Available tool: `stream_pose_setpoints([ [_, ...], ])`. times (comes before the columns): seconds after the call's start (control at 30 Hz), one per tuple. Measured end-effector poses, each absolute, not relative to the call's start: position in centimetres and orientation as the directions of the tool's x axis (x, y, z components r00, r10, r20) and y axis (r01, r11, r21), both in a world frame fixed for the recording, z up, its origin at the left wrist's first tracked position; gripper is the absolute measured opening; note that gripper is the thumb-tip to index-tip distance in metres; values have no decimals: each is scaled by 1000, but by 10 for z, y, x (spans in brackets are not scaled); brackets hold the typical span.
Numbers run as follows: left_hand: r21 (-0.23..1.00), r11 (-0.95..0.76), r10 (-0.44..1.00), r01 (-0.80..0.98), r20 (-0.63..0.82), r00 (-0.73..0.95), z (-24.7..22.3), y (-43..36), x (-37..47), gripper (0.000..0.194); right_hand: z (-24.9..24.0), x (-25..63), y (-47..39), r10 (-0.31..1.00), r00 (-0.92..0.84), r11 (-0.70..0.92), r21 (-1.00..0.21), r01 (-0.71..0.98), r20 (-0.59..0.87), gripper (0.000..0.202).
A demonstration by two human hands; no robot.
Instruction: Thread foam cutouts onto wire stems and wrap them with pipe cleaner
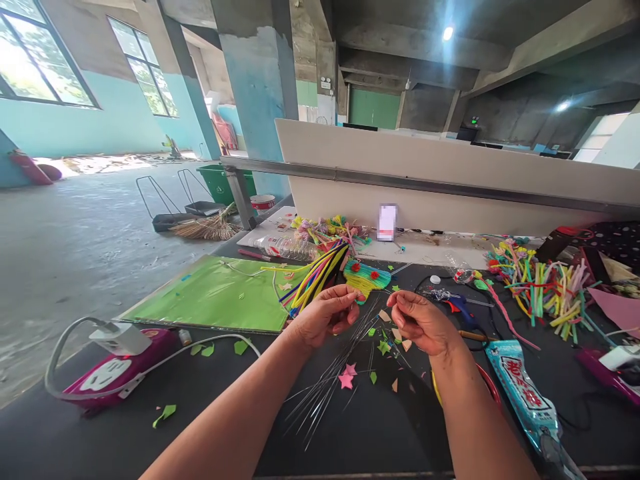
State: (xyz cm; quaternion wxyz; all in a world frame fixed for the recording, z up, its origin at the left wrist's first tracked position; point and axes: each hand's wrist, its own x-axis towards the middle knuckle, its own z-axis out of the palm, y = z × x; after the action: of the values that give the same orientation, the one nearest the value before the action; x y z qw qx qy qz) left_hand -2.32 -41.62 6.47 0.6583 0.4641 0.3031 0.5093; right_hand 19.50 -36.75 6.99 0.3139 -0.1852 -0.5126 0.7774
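Two closed pinches, left hand (323, 317) and right hand (425, 323), noted near each other above a fan of wires (351, 347)
Each thumb met the fingers; whether a fine strand was caught in either grip could not be told. The wires lay loose on the dark tabletop (390, 440), below and between the hands, their ends splayed towards the wearer. In the inspector's judgement, stock so thin called for a fingertip hold close to the working point, level wrists and light tension, since a hard pull could have kinked it. Fuzzy, flexible stems (320, 270) lay just behind the left hand, beside a ribbed piece (356, 285) banded in blue and yellow with red tufts. Flat-faced pink stars (347, 380), five-pointed and matt, rested beside the wires
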Motion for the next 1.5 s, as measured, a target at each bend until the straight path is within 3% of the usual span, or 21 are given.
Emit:
stream_pose_setpoints([
  [0.23, 866, 160, 901, -475, 69, 428, 64, -417, -26, 18, 68, 196, -365, 650, -759, -394, -866, -308, -25, 13],
  [0.47, 869, 203, 886, -451, 33, 462, 62, -418, -24, 42, 65, 190, -368, 596, -801, -435, -863, -256, -62, 14],
  [0.77, 889, 198, 877, -412, 26, 479, 62, -423, -19, 30, 63, 176, -376, 583, -801, -423, -892, -160, -133, 18],
  [1.27, 767, 158, 923, -621, 109, 368, 63, -422, -9, 16, 66, 182, -371, 717, -696, -418, -823, -385, -38, 13],
  [1.5, 717, 190, 932, -670, 82, 352, 62, -423, -10, 12, 66, 186, -367, 758, -652, -409, -782, -471, -4, 12],
])
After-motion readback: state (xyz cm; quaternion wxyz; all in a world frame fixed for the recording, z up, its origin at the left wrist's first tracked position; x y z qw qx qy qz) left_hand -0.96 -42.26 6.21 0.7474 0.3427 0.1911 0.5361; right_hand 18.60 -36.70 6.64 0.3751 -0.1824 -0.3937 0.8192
